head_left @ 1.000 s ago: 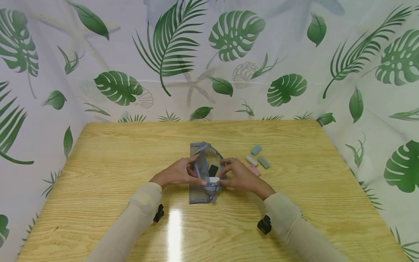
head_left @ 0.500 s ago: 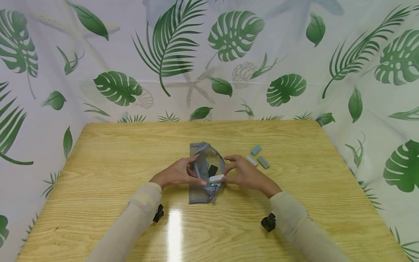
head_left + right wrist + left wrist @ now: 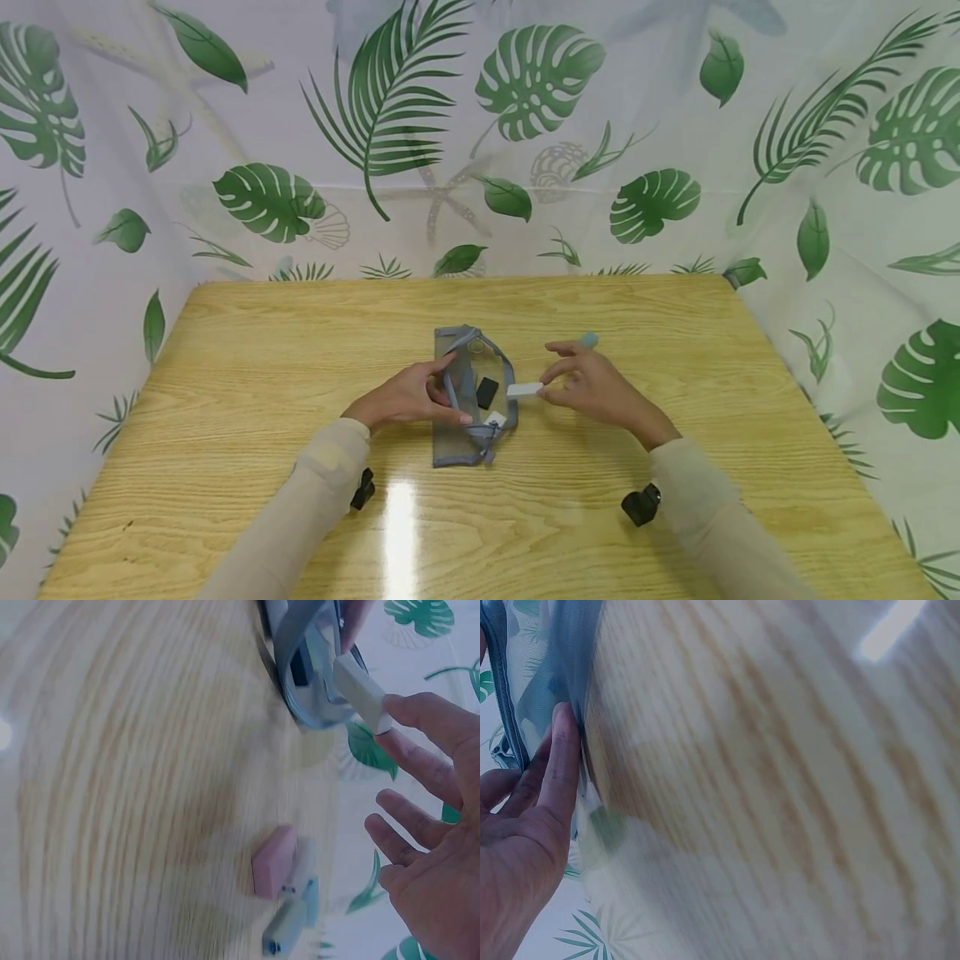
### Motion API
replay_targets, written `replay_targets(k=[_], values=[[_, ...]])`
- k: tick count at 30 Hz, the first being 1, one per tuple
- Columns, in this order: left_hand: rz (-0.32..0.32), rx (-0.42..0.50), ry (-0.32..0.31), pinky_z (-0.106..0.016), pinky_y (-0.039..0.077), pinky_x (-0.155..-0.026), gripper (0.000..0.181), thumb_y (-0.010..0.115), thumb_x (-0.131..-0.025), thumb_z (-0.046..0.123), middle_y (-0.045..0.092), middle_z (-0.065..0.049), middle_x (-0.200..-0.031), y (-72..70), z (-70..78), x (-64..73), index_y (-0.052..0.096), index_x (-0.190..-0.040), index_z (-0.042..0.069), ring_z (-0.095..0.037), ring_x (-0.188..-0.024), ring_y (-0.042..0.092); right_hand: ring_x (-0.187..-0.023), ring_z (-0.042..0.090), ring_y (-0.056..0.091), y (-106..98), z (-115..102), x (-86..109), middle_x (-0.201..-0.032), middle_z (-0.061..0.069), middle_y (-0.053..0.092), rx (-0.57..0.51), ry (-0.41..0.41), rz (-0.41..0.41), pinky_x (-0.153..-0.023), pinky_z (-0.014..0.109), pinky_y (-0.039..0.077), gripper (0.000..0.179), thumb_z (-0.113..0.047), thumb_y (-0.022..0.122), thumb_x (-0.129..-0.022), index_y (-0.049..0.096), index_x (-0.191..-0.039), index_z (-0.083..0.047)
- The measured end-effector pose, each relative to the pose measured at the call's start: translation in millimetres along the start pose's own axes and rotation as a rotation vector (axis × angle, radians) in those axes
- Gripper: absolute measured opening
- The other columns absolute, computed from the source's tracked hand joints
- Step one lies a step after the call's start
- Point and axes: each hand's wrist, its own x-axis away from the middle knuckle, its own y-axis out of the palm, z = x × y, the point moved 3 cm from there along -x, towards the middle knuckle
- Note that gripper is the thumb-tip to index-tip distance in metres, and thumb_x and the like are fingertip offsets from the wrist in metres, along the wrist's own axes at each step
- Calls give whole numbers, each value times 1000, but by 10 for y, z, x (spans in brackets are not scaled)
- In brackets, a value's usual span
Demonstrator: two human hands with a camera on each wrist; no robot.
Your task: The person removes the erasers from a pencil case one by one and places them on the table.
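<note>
A grey-blue mesh zip pouch (image 3: 455,451) lies on the table, its mouth spread wide. My left hand (image 3: 401,395) holds the pouch by its left edge, thumb and fingers around the rim. Inside are a black block (image 3: 487,392) and a white piece (image 3: 495,418). Just right of the mouth, my right hand (image 3: 600,387) pinches a white eraser (image 3: 524,390) by its end between thumb and fingertips. In the right wrist view the eraser's far end overlaps the pouch's rim, and the other fingers are spread away from it.
Beside the pouch sit a pink eraser (image 3: 274,862), a whitish one (image 3: 301,864), a grey one (image 3: 283,928) and a light blue one (image 3: 589,340). My right hand hides most of them in the head view. A patterned cloth (image 3: 480,225) stands behind the wooden table (image 3: 285,333).
My right hand has lifted the white eraser out of the pouch and drawn it to the right. My left hand and the pouch have stayed in place.
</note>
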Motion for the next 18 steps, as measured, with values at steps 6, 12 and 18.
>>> replay_targets(k=[6,12,18], values=[[-2,-5,3,-37,52,-90,112,89,-80,35,68,-5,-108,1,15,5,17,-164,17,-15,-98,66,-144,48,30,-147,112,103,-153,25,39,57,1,44,-104,63,41,15,-19,75,-95,79,-101,-6],[-2,-2,5,-38,53,-91,111,88,-81,34,66,-7,-113,0,12,12,17,-164,16,-15,-99,66,-144,47,30,-212,214,157,-151,24,43,119,-4,95,-110,66,30,17,-19,76,-94,79,-102,-5],[-8,-10,12,-38,53,-90,110,87,-82,34,68,-7,-109,7,-5,4,17,-164,16,-15,-99,66,-141,47,35,-172,334,145,-149,26,43,96,6,149,-108,66,33,20,-17,77,-93,78,-103,0]])
